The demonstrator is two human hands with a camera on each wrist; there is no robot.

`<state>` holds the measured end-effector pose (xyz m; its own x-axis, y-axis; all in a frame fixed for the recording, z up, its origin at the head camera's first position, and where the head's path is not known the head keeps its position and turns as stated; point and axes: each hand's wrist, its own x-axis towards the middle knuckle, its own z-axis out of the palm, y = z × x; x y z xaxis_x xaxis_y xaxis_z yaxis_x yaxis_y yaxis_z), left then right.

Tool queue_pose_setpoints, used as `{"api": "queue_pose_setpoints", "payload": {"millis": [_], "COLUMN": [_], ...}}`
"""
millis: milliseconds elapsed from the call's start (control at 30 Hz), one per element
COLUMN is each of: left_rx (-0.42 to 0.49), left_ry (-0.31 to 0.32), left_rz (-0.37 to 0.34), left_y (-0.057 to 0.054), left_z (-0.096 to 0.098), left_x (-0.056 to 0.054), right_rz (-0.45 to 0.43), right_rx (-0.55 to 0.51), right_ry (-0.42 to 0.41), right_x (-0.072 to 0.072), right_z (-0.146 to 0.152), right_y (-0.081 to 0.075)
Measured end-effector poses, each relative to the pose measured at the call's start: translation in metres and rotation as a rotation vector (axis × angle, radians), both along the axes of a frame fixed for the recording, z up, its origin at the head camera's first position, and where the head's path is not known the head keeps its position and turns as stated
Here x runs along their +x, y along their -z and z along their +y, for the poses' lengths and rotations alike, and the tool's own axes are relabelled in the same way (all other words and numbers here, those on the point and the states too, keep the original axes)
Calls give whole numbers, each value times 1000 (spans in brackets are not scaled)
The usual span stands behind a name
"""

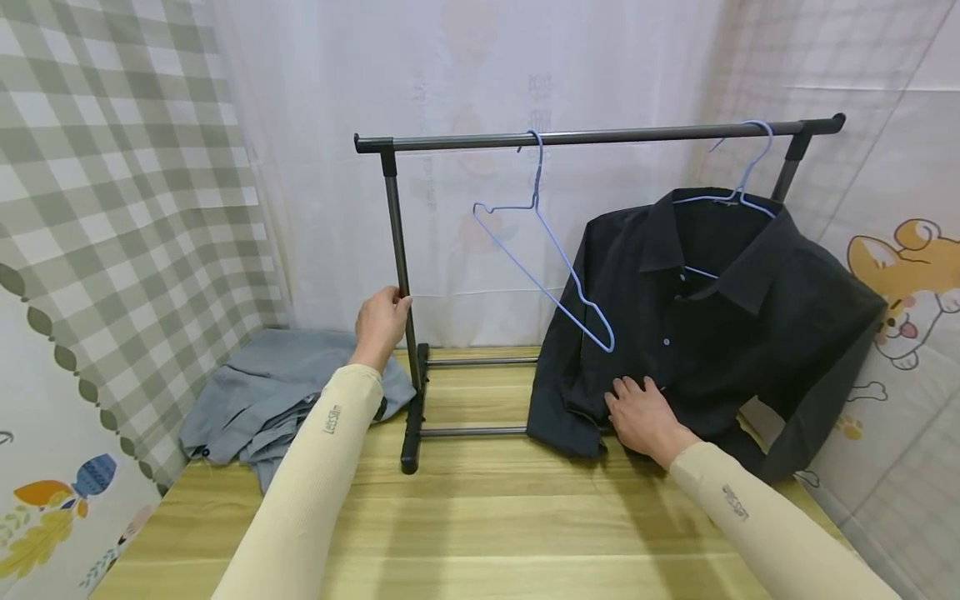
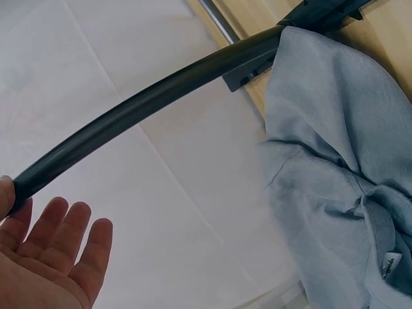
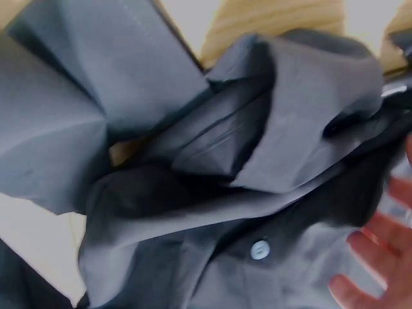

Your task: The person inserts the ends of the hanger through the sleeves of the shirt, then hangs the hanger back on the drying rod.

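Observation:
My left hand (image 1: pixel 381 327) pinches the left upright post (image 1: pixel 397 242) of a dark metal clothes rack between thumb and index finger. In the left wrist view its other fingers (image 2: pixel 91 254) are spread beside the post. On the rack's right side hangs a black button-up shirt (image 1: pixel 720 350), worn by a blue wire hanger (image 1: pixel 757 154). My right hand (image 1: pixel 647 421) touches the lower front of this shirt with loosely extended fingers. Seen from the right wrist, its fingertips (image 3: pixel 367 251) are close to the folded hem and a pale button (image 3: pixel 260 250).
A bare blue hanger (image 1: pixel 537 179) hangs tilted from the rack's top bar (image 1: pixel 637 136). Left of the rack lies a crumpled grey-blue garment (image 1: pixel 273 367) on the wooden table (image 1: pixel 480 533). Checked cloth (image 1: pixel 127 125) on the left and printed cloth (image 1: pixel 900 167) on the right border the table.

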<state>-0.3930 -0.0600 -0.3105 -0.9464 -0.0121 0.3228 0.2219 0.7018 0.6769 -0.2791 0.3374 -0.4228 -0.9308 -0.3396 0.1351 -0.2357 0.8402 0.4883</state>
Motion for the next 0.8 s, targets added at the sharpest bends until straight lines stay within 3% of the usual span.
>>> {"api": "queue_pose_setpoints", "payload": {"millis": [100,167,300,533,667,800], "left_rx": [-15,-46,-122,-179,-256,-312], "left_ry": [2,6,34,92,110,120], "left_rz": [-6,-11,-44,-89,-102,-124], "left_y": [-1,-3,-2,4,9,15], "left_z": [-1,-3,-7,-23,-39,-63], "left_x": [0,1,5,10,9,11], "right_rz": [138,177,155,145,157,112], "right_rx": [-52,-94,-164,-277,-379,-473], "right_ry": [-85,-114,-116,-134,-150,-124], "right_x": [1,1,2,5,5,2], "right_z": [-9,-19,-43,-86,-108,-129], "right_y": [0,0,-3,-4,-6,-9]}}
